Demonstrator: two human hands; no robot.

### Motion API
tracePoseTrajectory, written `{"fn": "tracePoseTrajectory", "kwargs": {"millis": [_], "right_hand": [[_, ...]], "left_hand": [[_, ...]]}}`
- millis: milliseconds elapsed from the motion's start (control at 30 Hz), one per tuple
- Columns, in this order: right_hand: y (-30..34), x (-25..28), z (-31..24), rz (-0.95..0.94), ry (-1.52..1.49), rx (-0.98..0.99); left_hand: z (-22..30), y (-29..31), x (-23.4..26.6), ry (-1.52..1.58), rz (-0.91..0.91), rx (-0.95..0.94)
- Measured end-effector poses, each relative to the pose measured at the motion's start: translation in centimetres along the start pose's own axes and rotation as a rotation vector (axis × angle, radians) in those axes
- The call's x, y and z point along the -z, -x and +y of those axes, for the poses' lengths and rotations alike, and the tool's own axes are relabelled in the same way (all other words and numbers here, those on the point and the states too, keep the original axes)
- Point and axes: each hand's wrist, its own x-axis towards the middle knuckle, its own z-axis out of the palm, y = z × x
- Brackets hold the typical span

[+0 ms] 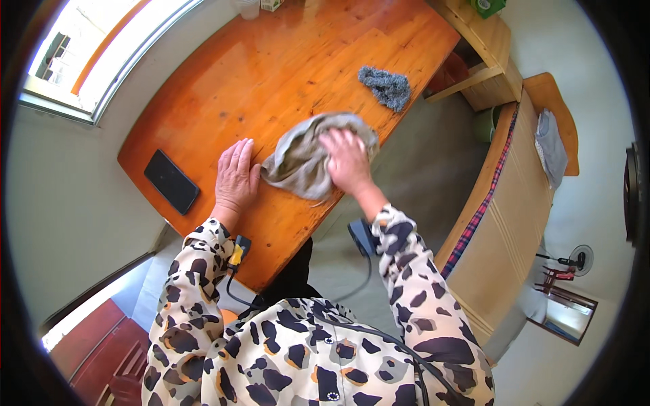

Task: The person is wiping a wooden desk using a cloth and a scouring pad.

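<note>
A crumpled grey-beige cloth (301, 159) lies on the orange-brown wooden table (271, 81), close to its right edge. On top of the cloth my right hand (349, 159) presses down, its fingers bunched against the fabric and slightly blurred. My left hand (237, 177) rests flat on the wood just left of the cloth, fingers stretched out and holding nothing. Left of that hand lies a black smartphone (172, 181). Farther off, near the right edge, sits a fuzzy blue-grey cloth (385, 87), apart from both hands.
Dark devices with cables hang at both wrists, one at the left cuff (239, 254) and one at the right (362, 237). A clear plastic cup (248, 8) stands at the far edge. Right of the table is a wooden bench (504, 223); a window (101, 54) is at upper left.
</note>
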Motion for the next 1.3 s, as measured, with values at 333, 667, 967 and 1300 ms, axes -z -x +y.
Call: {"fn": "tracePoseTrajectory", "kwargs": {"millis": [333, 667, 967, 1300], "right_hand": [[3.0, -1.2, -8.2, -0.059, -0.303, 0.305], [3.3, -0.7, -6.0, 0.108, -0.518, 0.429], [3.2, -0.7, 2.1, -0.206, -0.864, 0.295], [-16.1, 3.6, 29.2, 0.016, -0.031, 0.16]], "left_hand": [[0.0, -0.1, 0.4, -0.077, -0.048, -0.009], [16.8, -17.5, -5.5, 0.105, -0.122, -0.343], [20.2, -27.3, -14.4, -0.061, -0.29, -0.15], [10.5, -31.4, -10.7, -0.103, -0.158, 0.226]]}}
